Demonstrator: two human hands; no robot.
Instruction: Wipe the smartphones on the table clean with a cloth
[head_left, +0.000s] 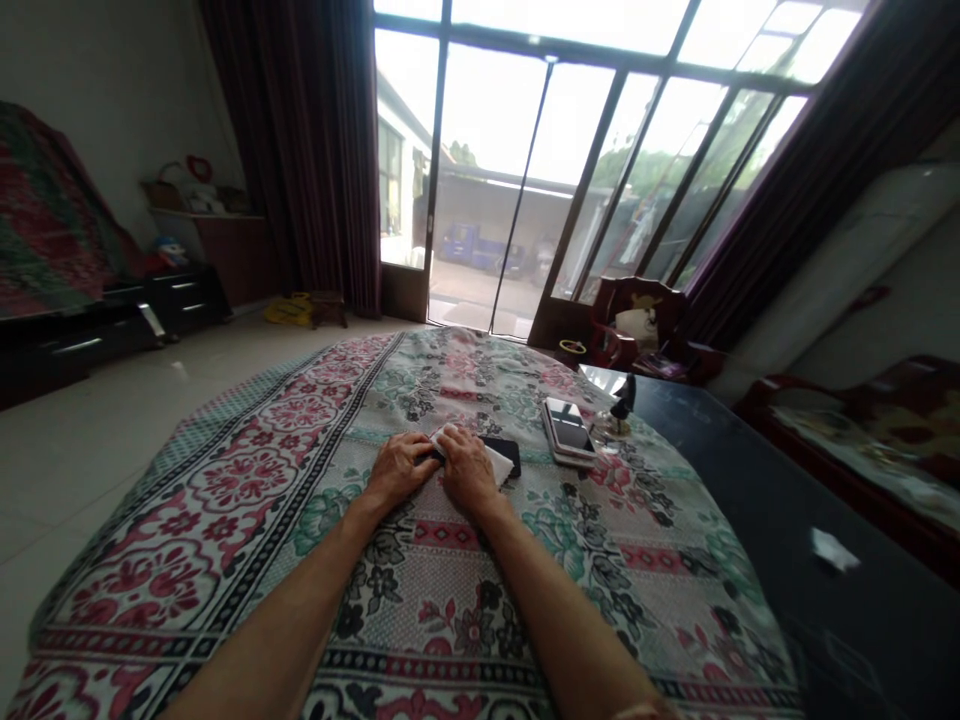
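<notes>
A black smartphone (510, 450) lies flat and crosswise on the patterned tablecloth (450, 610). My left hand (399, 470) rests at its left end, fingers curled against the edge. My right hand (466, 466) lies over the middle of the phone, its fingers closed on a white cloth (500, 466) and pressing it to the surface. One corner of the cloth sticks out to the right of that hand. Both hands hide much of the phone's left half.
Right of the phone lies a white-edged box or device with a dark, shiny top (570, 432). Behind it stands a small dark object on a base (622, 408). A crumpled white paper (834, 550) rests on the dark surface at right. A wooden chair (637, 325) stands beyond the table.
</notes>
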